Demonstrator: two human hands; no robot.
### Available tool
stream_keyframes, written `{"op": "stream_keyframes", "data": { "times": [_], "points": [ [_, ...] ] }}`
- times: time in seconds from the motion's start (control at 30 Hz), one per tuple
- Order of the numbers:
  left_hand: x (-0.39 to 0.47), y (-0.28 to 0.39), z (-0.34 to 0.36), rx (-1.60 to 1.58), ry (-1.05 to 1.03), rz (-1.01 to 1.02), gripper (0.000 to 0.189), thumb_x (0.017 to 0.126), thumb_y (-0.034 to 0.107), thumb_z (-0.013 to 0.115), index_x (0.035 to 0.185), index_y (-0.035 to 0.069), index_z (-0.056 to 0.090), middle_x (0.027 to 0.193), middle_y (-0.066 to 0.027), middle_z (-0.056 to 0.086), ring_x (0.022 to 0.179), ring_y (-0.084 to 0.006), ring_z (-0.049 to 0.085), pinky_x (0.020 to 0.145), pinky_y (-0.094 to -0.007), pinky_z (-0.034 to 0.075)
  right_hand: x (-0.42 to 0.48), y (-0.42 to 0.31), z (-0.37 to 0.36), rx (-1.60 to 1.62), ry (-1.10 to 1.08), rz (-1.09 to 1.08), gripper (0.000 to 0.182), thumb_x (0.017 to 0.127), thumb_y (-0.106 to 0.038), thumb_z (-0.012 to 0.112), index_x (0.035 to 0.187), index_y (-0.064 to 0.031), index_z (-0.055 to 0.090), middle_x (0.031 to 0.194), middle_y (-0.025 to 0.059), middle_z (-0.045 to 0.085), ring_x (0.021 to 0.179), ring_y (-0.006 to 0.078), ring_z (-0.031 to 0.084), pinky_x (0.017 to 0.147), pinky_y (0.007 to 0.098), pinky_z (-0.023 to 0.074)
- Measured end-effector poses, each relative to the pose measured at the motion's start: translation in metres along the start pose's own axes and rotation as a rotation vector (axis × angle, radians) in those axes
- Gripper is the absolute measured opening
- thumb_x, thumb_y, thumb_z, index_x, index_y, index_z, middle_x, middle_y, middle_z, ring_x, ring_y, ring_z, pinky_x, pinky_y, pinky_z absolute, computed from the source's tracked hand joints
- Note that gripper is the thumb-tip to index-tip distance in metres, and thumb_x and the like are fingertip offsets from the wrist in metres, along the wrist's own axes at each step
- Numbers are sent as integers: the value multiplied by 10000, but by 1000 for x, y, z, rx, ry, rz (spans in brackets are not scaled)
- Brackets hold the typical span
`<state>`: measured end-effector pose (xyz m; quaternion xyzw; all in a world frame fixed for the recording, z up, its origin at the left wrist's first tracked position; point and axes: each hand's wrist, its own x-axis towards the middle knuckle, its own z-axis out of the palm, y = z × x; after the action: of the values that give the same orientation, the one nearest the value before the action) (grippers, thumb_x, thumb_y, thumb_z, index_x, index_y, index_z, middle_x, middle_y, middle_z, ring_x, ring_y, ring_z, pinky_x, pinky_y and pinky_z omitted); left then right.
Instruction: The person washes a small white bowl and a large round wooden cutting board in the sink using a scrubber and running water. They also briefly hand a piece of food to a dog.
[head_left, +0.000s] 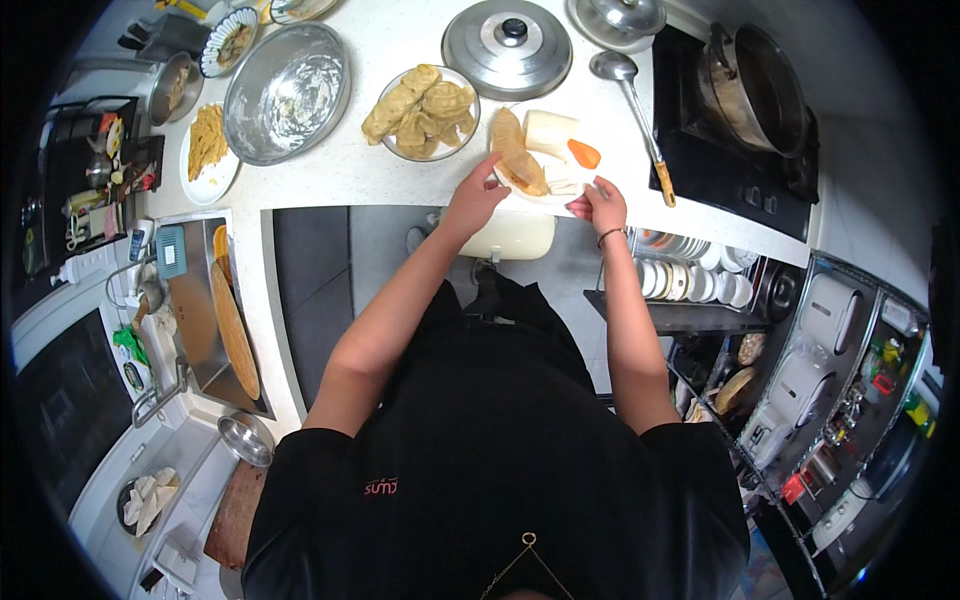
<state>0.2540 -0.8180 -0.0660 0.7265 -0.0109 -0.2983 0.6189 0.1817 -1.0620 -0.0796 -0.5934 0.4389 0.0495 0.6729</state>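
A white plate (517, 107) lies close to the counter's front edge. It holds a thick white radish piece (551, 130), an orange carrot piece (583, 154), pale cut pieces (561, 180) and two light-brown vegetable pieces (523, 171), perhaps lotus root or bamboo shoot. My left hand (478, 193) grips the plate's left rim, thumb and fingers spread beside the brown pieces. On the right front rim, my right hand (602, 205) has its thumb above and fingers below the edge. Left of this plate, another plate (427, 156) is heaped with yellowish folded dough or tofu-skin pieces (424, 112).
Behind the plates sit a steel lid (508, 49) and a lidded pot (619, 19). A wooden-handled ladle (637, 112) lies beside the black cooktop (731, 176), which carries a large pot (754, 90). At left stands a floury steel basin (287, 94). A cream stool (510, 236) is below the counter.
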Motion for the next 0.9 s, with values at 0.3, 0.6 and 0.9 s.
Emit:
{"op": "stream_keyframes", "data": {
  "times": [0.3,0.6,0.9],
  "points": [
    [-37,-24,-59,-180,-122,-166,460,851,108,637,1301,54,556,1165,-106,651,1024,-166,613,889,-276,466,-62,26,26,-124,171,-234,257,952,-59,512,1205,-35,550,807,87,675,650,137,644,557,245,521],
    [-62,-31,-109,-197,-107,-269,345,934,188,582,1255,61,570,1151,-31,658,995,-103,602,899,-267,450,-83,4,107,-857,239,-685,322,810,-63,633,1117,-143,687,898,103,619,828,281,621,737,364,514],
    [-65,-23,-124,-226,-103,-228,334,936,167,578,1250,52,571,1152,-40,658,984,-99,602,896,-262,457,-54,-12,103,-840,382,-604,385,798,-109,678,1182,-118,654,1014,128,619,926,289,625,828,382,514]
  ]
}}
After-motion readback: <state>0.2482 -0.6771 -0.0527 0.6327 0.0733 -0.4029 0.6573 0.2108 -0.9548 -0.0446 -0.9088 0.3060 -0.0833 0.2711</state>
